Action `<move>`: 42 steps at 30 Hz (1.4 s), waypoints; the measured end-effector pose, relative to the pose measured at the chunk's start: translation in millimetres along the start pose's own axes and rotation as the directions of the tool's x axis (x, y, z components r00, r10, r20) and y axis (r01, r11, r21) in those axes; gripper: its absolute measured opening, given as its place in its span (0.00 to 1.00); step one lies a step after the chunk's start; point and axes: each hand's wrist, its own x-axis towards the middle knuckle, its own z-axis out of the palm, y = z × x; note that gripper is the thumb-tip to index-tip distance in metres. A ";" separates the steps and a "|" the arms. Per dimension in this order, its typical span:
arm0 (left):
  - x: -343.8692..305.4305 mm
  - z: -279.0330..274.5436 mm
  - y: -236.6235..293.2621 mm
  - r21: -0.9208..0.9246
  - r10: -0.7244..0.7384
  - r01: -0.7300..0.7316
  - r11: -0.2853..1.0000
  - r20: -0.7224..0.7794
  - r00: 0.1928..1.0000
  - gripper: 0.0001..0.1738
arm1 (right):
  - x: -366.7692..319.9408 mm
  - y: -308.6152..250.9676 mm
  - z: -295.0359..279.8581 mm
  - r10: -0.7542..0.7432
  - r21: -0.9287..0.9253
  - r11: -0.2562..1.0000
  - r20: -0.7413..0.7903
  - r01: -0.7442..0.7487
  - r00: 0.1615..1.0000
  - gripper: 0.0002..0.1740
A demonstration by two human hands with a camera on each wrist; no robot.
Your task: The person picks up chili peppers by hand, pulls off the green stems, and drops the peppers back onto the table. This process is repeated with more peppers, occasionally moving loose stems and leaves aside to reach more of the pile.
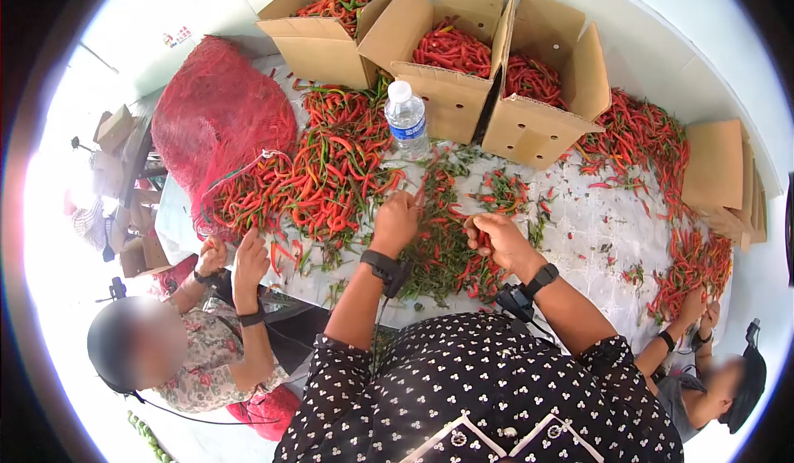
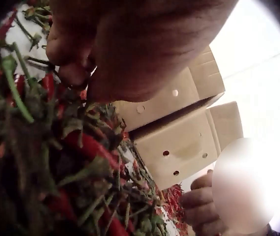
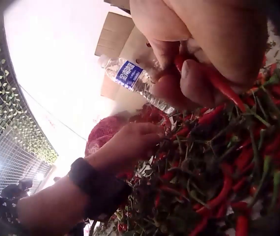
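Observation:
In the head view my left hand (image 1: 397, 221) is over a heap of chili peppers and stems (image 1: 438, 256), fingers curled in. The left wrist view shows its fingertips pinching a chili pepper, mostly hidden, with a thin green stem (image 2: 40, 62) jutting out beside them. My right hand (image 1: 503, 242) is a short way to the right, over the same heap. Between its thumb and fingers it pinches a red chili pepper (image 3: 223, 88), whose tip slants down toward the pile. Loose red peppers, green stems and leaf bits lie right under both hands.
A water bottle (image 1: 406, 122) stands beyond my left hand. Behind it are cardboard boxes (image 1: 447, 99) of red peppers. A red mesh sack (image 1: 219, 116) and a large pepper pile (image 1: 331, 174) lie left. Two other people work at the table's left and right sides.

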 end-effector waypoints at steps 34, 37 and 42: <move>-10.0 -17.7 69.2 -0.580 -0.299 0.313 0.752 0.123 0.946 0.10 | 7.2 -9.6 38.1 -0.428 -0.353 0.860 -0.101 0.369 0.898 0.05; 1.2 -21.9 19.6 -0.416 -0.344 0.295 0.860 -0.047 0.938 0.11 | -4.1 -18.9 34.7 -0.424 -0.284 0.878 -0.088 0.385 0.901 0.06; -7.9 -28.2 33.1 0.254 -0.183 0.128 0.959 0.204 0.962 0.14 | -4.8 -17.2 20.8 -0.119 -0.178 0.979 -0.127 0.095 0.985 0.11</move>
